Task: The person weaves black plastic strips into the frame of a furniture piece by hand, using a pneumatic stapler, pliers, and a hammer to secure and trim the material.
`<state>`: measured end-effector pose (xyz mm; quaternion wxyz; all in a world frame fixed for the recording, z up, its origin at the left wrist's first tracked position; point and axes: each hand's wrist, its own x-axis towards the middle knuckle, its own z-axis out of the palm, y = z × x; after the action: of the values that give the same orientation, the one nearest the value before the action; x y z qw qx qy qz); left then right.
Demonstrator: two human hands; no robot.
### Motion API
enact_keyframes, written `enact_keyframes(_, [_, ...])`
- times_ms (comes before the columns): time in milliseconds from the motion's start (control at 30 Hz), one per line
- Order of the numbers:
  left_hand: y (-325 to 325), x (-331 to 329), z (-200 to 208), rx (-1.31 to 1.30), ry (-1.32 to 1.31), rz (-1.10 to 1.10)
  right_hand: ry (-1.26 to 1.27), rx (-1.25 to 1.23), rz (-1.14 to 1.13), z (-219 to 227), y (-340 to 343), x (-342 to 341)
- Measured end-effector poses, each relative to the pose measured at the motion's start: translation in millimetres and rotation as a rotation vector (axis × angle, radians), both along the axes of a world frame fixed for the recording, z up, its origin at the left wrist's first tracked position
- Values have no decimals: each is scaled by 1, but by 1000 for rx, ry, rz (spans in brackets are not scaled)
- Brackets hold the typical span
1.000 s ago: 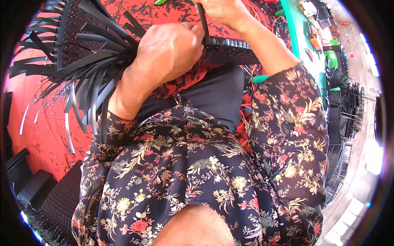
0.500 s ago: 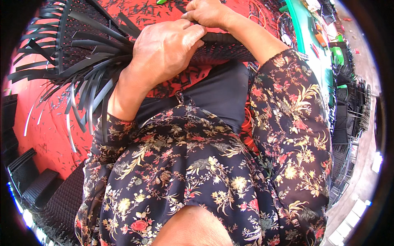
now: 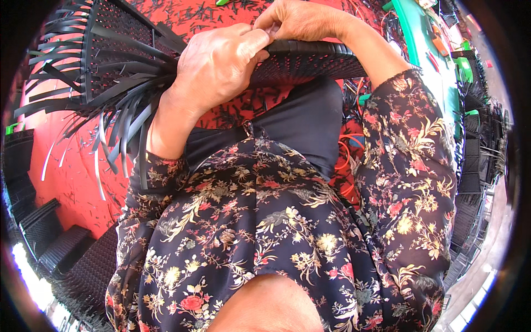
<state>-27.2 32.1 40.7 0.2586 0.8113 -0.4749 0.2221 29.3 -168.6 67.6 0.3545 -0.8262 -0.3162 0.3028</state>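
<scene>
The black woven piece [image 3: 315, 65] crosses the upper centre of the frame, its banded rim running right from where the hands meet. The left hand [image 3: 218, 67] is curled over that rim, apparently grasping it. The right hand [image 3: 301, 21] has its fingers bunched against the rim, almost touching the left thumb. The fingertips cover one another and the view is steep, so I cannot tell whether a strip is pinched between them.

The likeliest trouble is at that meeting point. If the right fingers are pulling something tight, a slip could jerk the hand away or scrape a knuckle along the rim, since both hands are bare. Should the left hand loosen, the piece could tip, as nothing else is clearly seen bracing it above the dark trousers [image 3: 310, 119].

The loose black strips [image 3: 124, 113] fan out beside the left wrist in the left of the frame. One could snag on the forearm or floral sleeve and be tugged out of line, or cross its neighbours and tangle. Offcuts [image 3: 193, 12] litter the red floor covering [image 3: 66, 191] at the top, where a usable strip, if dropped, might be lost among them. The orange cable [image 3: 347, 161] right of centre could catch a foot.
</scene>
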Motion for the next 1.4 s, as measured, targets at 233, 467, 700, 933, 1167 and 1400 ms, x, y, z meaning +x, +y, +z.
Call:
enact_keyframes(233, [5, -1, 5, 33, 66, -26, -166, -53, -85, 5, 1, -1])
enact_keyframes(467, [8, -2, 13, 74, 149, -30, 212, 274, -459, -6, 5, 1])
enact_keyframes(700, [9, -2, 15, 102, 149, -22, 440, 323, -684, -7, 15, -2])
enact_keyframes(933, [10, -4, 14, 61, 132, -55, 366, 136, -559, -13, 16, 0])
enact_keyframes(1167, [11, 2, 13, 51, 163, -68, 428, 80, -315, -3, 1, 1])
enact_keyframes(1400, [14, 5, 6, -59, 183, -102, -943, 212, -361, 3, 6, -65])
